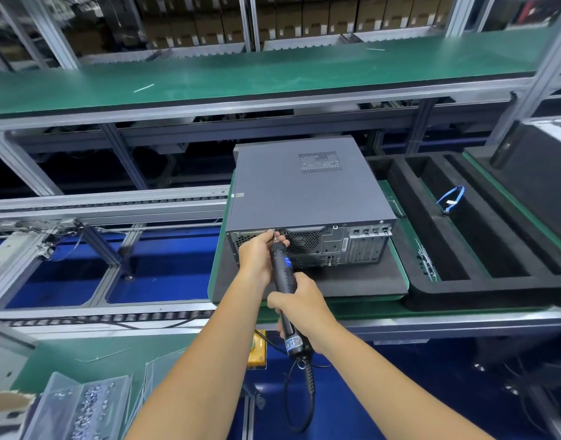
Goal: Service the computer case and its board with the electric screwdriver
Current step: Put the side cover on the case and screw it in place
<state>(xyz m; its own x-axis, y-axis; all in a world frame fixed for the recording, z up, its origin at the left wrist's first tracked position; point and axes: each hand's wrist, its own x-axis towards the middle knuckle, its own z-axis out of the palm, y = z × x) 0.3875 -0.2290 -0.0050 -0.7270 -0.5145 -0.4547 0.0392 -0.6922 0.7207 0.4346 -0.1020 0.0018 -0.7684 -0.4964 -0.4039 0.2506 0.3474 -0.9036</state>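
A dark grey computer case (304, 185) lies flat on a black foam pad (361, 282), its rear panel of ports and vents facing me. The black electric screwdriver (280, 265) points up at the top edge of that rear panel. My right hand (299, 308) grips the screwdriver's body, with the cable hanging below it. At the tip, my left hand (257, 255) pinches the bit against the rear panel. The board is hidden inside the closed case.
A black foam tray (482, 274) with long slots lies to the right and holds a blue cable (451, 198). A clear bin of screws (85, 404) sits at the lower left. A yellow button box (258, 350) is under my arms. Roller conveyor rails (107, 204) run to the left.
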